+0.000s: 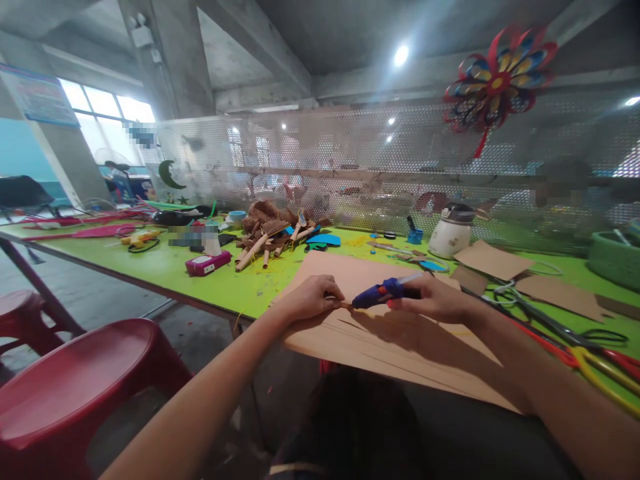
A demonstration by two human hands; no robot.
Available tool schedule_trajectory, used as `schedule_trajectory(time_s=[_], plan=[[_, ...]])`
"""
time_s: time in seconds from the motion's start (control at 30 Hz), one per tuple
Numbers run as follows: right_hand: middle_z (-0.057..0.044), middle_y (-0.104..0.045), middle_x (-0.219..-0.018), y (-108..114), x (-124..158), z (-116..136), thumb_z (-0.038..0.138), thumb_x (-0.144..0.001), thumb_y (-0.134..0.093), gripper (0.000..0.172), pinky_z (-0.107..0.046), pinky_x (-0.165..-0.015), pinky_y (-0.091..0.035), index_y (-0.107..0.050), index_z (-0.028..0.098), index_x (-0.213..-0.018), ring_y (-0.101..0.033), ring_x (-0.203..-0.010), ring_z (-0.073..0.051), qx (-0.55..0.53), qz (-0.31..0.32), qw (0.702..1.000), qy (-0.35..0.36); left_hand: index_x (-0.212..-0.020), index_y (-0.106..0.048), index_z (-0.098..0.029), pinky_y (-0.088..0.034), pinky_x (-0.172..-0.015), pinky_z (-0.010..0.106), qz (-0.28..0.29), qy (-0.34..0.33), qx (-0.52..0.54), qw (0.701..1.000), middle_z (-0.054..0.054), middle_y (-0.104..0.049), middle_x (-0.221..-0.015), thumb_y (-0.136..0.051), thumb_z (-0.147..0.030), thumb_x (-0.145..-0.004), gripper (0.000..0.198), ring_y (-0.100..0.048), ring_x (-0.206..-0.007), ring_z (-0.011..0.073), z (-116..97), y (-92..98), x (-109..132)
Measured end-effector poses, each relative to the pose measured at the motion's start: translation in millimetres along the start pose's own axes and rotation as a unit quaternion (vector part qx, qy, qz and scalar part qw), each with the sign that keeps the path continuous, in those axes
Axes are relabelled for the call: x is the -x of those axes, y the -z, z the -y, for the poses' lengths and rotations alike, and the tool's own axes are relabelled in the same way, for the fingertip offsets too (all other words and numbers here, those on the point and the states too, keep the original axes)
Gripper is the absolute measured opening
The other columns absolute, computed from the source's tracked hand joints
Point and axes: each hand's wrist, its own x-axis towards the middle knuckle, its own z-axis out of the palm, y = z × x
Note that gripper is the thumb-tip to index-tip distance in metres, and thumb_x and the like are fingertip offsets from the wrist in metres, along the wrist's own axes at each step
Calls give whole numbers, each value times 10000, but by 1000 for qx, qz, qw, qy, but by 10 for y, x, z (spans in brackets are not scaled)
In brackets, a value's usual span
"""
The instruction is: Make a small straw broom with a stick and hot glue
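My right hand (434, 299) is closed around a blue glue gun (380, 293) whose nozzle points left. My left hand (313, 298) is closed in a pinch on a small brown piece right at the nozzle tip; I cannot make out what the piece is. Both hands hover just above a large sheet of brown cardboard (350, 333) that lies on the green table (200, 280) and overhangs its near edge.
A heap of brown sticks and scraps (273, 233) lies at the back. A white jar (450, 232), cardboard offcuts (493, 260), scissors (560, 323) and red and yellow strips (600, 367) lie to the right. Red stools (75, 393) stand on the left. A perforated screen (350, 167) backs the table.
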Motion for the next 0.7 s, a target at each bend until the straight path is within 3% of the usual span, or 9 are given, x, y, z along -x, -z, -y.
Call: schedule_trajectory(time_s=[0.2, 0.33, 0.4, 0.7], plan=[[-41, -702, -928, 68, 50, 126, 394, -834, -554, 291, -287, -705, -471, -719, 210, -987, -610, -809, -208, 42, 24, 998, 33, -872, -721, -149, -426, -719, 244, -2, -13, -5, 1000, 60, -630, -828, -615, -245, -816, 154, -565, -775, 145, 48, -17, -2], [-37, -708, -908, 47, 26, 169, 406, -807, -585, 310, -264, -638, -477, -706, 219, -1023, -625, -763, -197, 22, 15, 1000, 9, -873, -723, -153, -428, -715, 243, -1, -10, 2, 1000, 58, -630, -821, -625, -239, -809, 145, -566, -772, 144, 43, -15, 0], [-31, -713, -890, 36, 16, 159, 401, -794, -599, 317, -254, -605, -474, -703, 224, -1037, -631, -738, -191, 14, 20, 1000, -2, -875, -723, -154, -428, -716, 245, -1, -9, 5, 1000, 59, -631, -817, -624, -237, -810, 145, -567, -774, 145, 34, -11, 2], [-40, -712, -972, 104, 43, 38, 451, -805, -590, 356, -303, -755, -497, -715, 211, -1037, -629, -872, -213, 3, 19, 1000, 18, -862, -723, -154, -429, -719, 257, -4, -8, 12, 1000, 65, -633, -821, -624, -254, -811, 150, -567, -771, 149, 45, -15, -2]])
